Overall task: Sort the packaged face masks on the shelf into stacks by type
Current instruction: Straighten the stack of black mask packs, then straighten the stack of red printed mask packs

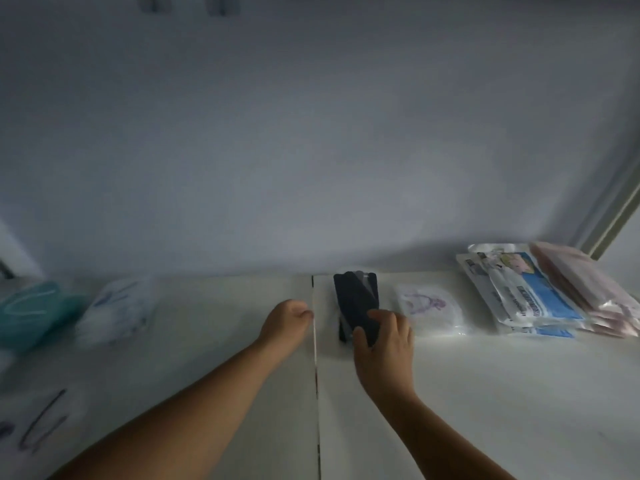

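— Right hand (384,344)?
— Fingers (381,315) wrapped over the near end of the dark masks (355,303), thumb on the left edge; pack lying on the white shelf (485,393), just right of the seam (315,341).
— Left hand (285,318)?
— Curled in loosely, holding nothing visible, resting on the shelf with fingertips touching the seam; just left of the dark masks.
— Other packs?
— Clear pack with purple print (429,306) just right of the dark masks, near the right hand. Further right, stack of blue-and-white packs (526,299), pink packs (585,289) lying against them. Far left, teal masks (31,313) beside a white bagged pack (114,310), both blurred.
— Behind?
— Plain pale wall (311,133).
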`<state>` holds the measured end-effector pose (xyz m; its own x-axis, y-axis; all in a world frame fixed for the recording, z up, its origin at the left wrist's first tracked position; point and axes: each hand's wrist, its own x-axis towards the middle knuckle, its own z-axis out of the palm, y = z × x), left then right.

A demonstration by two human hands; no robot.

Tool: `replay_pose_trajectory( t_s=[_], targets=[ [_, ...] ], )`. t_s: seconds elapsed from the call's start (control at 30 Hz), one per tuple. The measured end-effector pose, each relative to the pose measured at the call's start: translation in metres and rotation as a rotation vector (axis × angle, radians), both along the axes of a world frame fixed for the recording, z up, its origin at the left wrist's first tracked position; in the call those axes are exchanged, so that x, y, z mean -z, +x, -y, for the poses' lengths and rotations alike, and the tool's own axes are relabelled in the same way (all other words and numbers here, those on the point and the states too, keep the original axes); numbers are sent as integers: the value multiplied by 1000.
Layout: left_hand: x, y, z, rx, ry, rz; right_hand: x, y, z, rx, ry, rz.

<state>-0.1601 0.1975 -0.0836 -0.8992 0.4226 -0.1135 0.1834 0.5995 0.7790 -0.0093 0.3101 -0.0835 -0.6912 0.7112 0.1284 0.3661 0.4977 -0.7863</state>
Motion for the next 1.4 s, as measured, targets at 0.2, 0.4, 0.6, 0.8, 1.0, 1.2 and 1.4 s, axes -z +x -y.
replay_pose_trajectory(
  t_s=[0.2,0.4,0.6,0.8,1.0,1.2,1.4],
  targets=[
    [-13,35,93,-144,31,27,17,-16,85,-275,-78,-123],
    [-32,23,201,-287,3,-96,27,-30,171,-485,-301,-6],
    [-41,-22,297,-381,-163,-78,21,-60,225,-510,-452,254],
    [-25,-37,396,-365,-499,3,3,-98,304,-490,-831,341],
    [5,-24,417,-325,-386,-73,-3,-123,371,-420,-1090,330],
    [3,-25,427,-208,-402,-96,2,-137,391,-373,-1013,326],
    [3,-34,434,-164,-397,-114,3,-148,391,-355,-1048,356]
  ],
)
